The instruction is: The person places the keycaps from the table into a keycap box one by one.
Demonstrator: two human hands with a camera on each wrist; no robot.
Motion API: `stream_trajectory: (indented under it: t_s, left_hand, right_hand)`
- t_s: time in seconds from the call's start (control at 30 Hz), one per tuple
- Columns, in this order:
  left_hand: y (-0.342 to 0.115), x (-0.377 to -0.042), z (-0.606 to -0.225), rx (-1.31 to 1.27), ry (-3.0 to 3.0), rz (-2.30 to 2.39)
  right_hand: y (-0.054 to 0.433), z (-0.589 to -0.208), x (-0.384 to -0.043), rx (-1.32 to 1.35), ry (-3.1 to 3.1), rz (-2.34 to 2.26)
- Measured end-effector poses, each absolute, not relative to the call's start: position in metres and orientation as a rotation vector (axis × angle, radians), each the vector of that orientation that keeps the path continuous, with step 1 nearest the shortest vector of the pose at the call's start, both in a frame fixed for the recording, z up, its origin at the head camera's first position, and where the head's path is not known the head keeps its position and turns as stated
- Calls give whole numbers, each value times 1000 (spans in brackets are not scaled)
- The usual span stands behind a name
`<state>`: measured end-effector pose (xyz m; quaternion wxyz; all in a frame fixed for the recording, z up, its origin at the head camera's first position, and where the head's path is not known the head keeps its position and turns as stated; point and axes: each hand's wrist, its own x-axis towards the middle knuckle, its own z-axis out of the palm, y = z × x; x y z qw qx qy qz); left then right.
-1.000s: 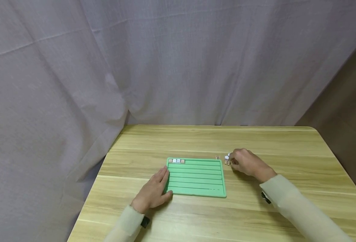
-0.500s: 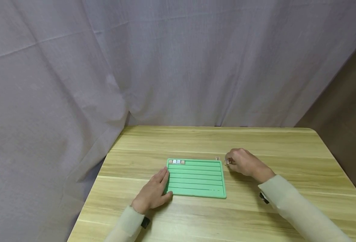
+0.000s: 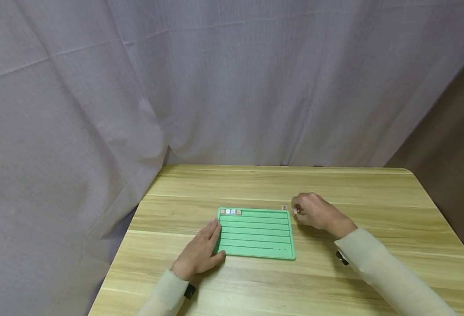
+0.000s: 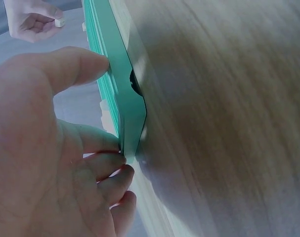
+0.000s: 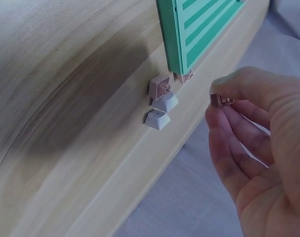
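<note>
A green grooved board point(image 3: 255, 237) lies flat on the table. My left hand point(image 3: 198, 252) rests at its left end, fingers along the side; in the left wrist view the thumb point(image 4: 93, 66) touches the near edge. In the board's far-left corner sits a short row of brown and white keycaps point(image 3: 230, 212). Off the board's right side, my right hand point(image 3: 316, 213) pinches a brown keycap point(image 5: 220, 100) between thumb and fingertips, its hollow underside showing. Below that hand, two white keycaps point(image 5: 157, 120) and an upturned brown keycap point(image 5: 159, 88) lie close together on the table.
Another brown keycap point(image 3: 284, 207) lies just beyond the board's far-right corner. The wooden table point(image 3: 255, 289) ends at a grey curtain point(image 3: 232, 87) behind, with a brown curtain point(image 3: 449, 145) on the right.
My right hand has shifted slightly left over the loose keycaps, and a brown keycap now shows between its fingers. The left hand and the board have kept their places.
</note>
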<state>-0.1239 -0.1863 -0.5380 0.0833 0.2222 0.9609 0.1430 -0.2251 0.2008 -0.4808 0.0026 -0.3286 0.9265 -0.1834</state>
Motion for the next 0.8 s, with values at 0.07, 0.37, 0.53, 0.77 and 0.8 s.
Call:
stream_trajectory:
  t_s: [0.07, 0.37, 0.53, 0.77, 0.8]
  left_hand:
    - [-186, -123, -538, 666, 2869, 424]
    - [-185, -123, -537, 652, 2862, 414]
    - [-185, -123, -535, 662, 2868, 426]
    - [-185, -124, -535, 652, 2865, 414]
    - [-185, -124, -535, 651, 2865, 413]
  right_hand:
    - [199, -481, -225, -1033, 2900, -577]
    - [193, -486, -227, -1022, 2876, -583]
    - [191, -485, -229, -1030, 2880, -573]
    - [187, -484, -228, -1021, 2888, -582]
    - [186, -485, -228, -1037, 2886, -588]
